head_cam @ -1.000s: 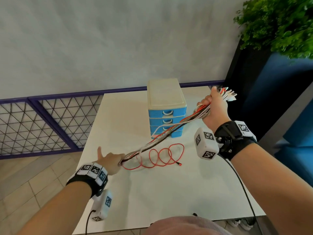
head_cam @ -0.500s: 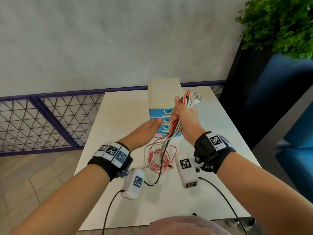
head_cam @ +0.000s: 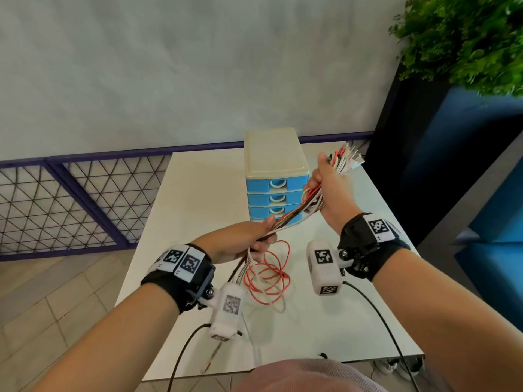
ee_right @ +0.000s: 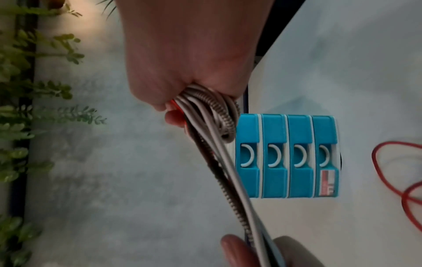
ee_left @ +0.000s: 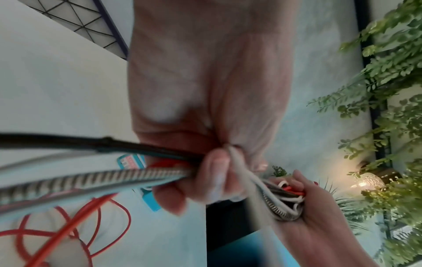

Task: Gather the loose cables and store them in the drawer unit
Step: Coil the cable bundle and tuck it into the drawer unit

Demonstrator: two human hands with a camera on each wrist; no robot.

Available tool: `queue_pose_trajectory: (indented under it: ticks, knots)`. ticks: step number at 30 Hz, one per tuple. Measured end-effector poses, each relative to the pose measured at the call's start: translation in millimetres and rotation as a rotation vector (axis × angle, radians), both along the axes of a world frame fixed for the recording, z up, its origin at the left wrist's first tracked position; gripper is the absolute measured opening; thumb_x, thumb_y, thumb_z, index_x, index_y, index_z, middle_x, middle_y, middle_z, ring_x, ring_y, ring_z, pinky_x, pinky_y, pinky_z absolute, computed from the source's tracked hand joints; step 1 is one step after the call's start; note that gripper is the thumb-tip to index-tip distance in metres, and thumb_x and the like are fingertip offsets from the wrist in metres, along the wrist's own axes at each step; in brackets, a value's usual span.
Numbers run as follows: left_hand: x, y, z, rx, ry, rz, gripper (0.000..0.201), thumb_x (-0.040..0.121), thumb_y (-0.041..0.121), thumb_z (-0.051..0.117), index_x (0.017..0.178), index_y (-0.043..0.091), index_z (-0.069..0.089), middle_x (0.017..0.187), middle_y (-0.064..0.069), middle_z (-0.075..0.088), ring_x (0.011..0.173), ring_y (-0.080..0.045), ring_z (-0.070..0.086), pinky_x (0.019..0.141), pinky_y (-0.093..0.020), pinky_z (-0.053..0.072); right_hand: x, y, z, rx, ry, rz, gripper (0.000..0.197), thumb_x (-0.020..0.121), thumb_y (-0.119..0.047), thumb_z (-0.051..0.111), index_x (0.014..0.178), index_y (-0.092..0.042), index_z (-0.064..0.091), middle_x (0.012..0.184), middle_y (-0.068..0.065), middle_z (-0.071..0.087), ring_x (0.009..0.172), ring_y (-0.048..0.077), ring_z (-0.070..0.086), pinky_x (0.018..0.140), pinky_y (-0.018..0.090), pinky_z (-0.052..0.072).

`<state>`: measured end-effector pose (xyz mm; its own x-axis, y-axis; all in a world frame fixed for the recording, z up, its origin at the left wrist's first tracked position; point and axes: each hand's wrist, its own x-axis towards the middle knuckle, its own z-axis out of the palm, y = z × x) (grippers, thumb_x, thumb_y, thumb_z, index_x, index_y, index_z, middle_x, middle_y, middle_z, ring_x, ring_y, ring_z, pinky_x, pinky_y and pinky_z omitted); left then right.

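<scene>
A bundle of cables (head_cam: 294,217), white, red, black and a striped braided one, runs between both hands above the white table (head_cam: 198,193). My right hand (head_cam: 325,190) grips the folded upper part (ee_right: 205,108), with connector ends (head_cam: 346,159) sticking out past the fist. Lower down, my left hand (head_cam: 249,239) pinches the same bundle (ee_left: 160,173). Loose red loops (head_cam: 267,275) trail onto the table below. The cream-topped drawer unit (head_cam: 276,176) with blue drawers (ee_right: 287,155), all closed, stands just behind the hands.
A purple-framed mesh fence (head_cam: 70,199) runs along the left and the far table edge. A dark planter with green foliage (head_cam: 467,38) stands at the right. Blue seating (head_cam: 492,222) lies beyond the table's right edge. Black sensor leads (head_cam: 376,306) hang from the wrists.
My right hand has moved right and slightly up, away from the drawer front. My left hand, open beside the bundle half a second ago, now pinches it lower down; the cables stretch between the hands.
</scene>
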<state>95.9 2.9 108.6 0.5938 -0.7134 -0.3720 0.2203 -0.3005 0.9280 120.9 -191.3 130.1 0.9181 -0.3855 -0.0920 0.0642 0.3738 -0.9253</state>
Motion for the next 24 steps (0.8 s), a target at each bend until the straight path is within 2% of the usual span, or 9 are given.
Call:
queue_pose_trajectory:
  ticks: [3, 5, 7, 10, 12, 14, 18, 22, 24]
  knots:
    - [5.0, 3.5, -1.8, 0.123, 0.004, 0.027, 0.041, 0.101, 0.043, 0.026, 0.090, 0.011, 0.051, 0.059, 0.007, 0.037, 0.053, -0.008, 0.033, 0.054, -0.017, 0.032, -1.4, 3.8, -4.9, -0.154, -0.005, -0.017, 0.028, 0.097, -0.028, 0.055, 0.075, -0.015, 0.044, 0.043, -0.009, 0.046, 0.042, 0.011, 0.050, 0.047, 0.028, 0.045]
    - [8.2, 6.5, -6.6, 0.124, -0.010, 0.069, 0.033, 0.102, 0.035, 0.030, 0.098, 0.008, 0.048, 0.072, 0.003, 0.039, 0.056, -0.007, 0.032, 0.053, -0.016, 0.033, -3.9, 5.4, -6.6, -0.224, 0.013, -0.024, 0.024, 0.096, -0.029, 0.055, 0.081, -0.014, 0.045, 0.043, -0.009, 0.048, 0.043, 0.010, 0.051, 0.048, 0.028, 0.049]
    - [10.6, 8.6, -7.9, 0.151, -0.098, 0.088, 0.027, 0.103, 0.030, 0.030, 0.098, 0.010, 0.047, 0.077, 0.003, 0.040, 0.058, -0.006, 0.031, 0.054, -0.017, 0.031, -4.1, 5.7, -8.1, -0.227, 0.026, -0.022, 0.023, 0.096, -0.030, 0.056, 0.085, -0.012, 0.047, 0.044, -0.008, 0.050, 0.045, 0.011, 0.053, 0.051, 0.029, 0.051]
    - [9.7, 6.7, -1.8, 0.385, -0.444, -0.022, 0.031, 0.103, 0.032, 0.028, 0.081, 0.018, 0.045, 0.074, 0.005, 0.043, 0.066, -0.011, 0.037, 0.067, -0.027, 0.034, -1.9, 5.7, -9.1, -0.244, 0.061, 0.018, 0.025, 0.096, -0.029, 0.055, 0.077, -0.015, 0.048, 0.045, -0.006, 0.053, 0.048, 0.016, 0.055, 0.061, 0.036, 0.054]
    - [7.8, 4.7, 2.5, 0.633, -0.701, -0.131, 0.031, 0.102, 0.034, 0.027, 0.085, 0.019, 0.047, 0.079, 0.008, 0.050, 0.076, -0.014, 0.045, 0.080, -0.036, 0.031, -0.4, 5.2, -9.3, -0.322, 0.136, 0.100, 0.029, 0.095, -0.030, 0.055, 0.072, -0.015, 0.050, 0.049, -0.001, 0.057, 0.052, 0.021, 0.057, 0.071, 0.041, 0.055]
    - [3.8, 2.3, 9.4, 0.759, -0.892, -0.164, 0.029, 0.102, 0.035, 0.026, 0.085, 0.022, 0.046, 0.080, 0.009, 0.054, 0.079, -0.016, 0.047, 0.080, -0.037, 0.022, -1.9, 5.3, -9.9, -0.364, 0.198, 0.236, 0.030, 0.095, -0.028, 0.057, 0.069, -0.013, 0.054, 0.056, 0.006, 0.058, 0.055, 0.023, 0.057, 0.078, 0.045, 0.055]
    - [0.1, -1.6, 21.7, 0.772, -1.137, -0.152, 0.025, 0.100, 0.021, 0.033, 0.077, 0.023, 0.043, 0.073, 0.010, 0.048, 0.073, -0.014, 0.038, 0.081, -0.037, 0.025, -11.3, 7.3, -8.6, -0.341, 0.282, 0.552, 0.026, 0.096, -0.026, 0.057, 0.081, -0.005, 0.060, 0.072, 0.012, 0.064, 0.062, 0.020, 0.066, 0.074, 0.036, 0.058]
    - [2.9, -1.7, 21.0, 0.711, -1.203, -0.194, 0.025, 0.099, 0.016, 0.037, 0.083, 0.034, 0.043, 0.076, 0.016, 0.051, 0.074, -0.005, 0.039, 0.079, -0.036, 0.025, -15.1, 8.9, -10.0, -0.315, 0.313, 0.743, 0.022, 0.095, -0.028, 0.058, 0.094, -0.006, 0.061, 0.090, 0.017, 0.069, 0.083, 0.028, 0.069, 0.083, 0.040, 0.056]
    - [6.0, -1.1, 18.7, 0.681, -1.214, -0.192, 0.024, 0.099, 0.016, 0.039, 0.083, 0.032, 0.045, 0.071, 0.018, 0.048, 0.072, -0.001, 0.039, 0.077, -0.035, 0.022, -17.2, 10.4, -9.7, -0.315, 0.317, 0.822, 0.024, 0.095, -0.031, 0.057, 0.100, -0.008, 0.063, 0.093, 0.017, 0.067, 0.084, 0.028, 0.065, 0.088, 0.043, 0.053]
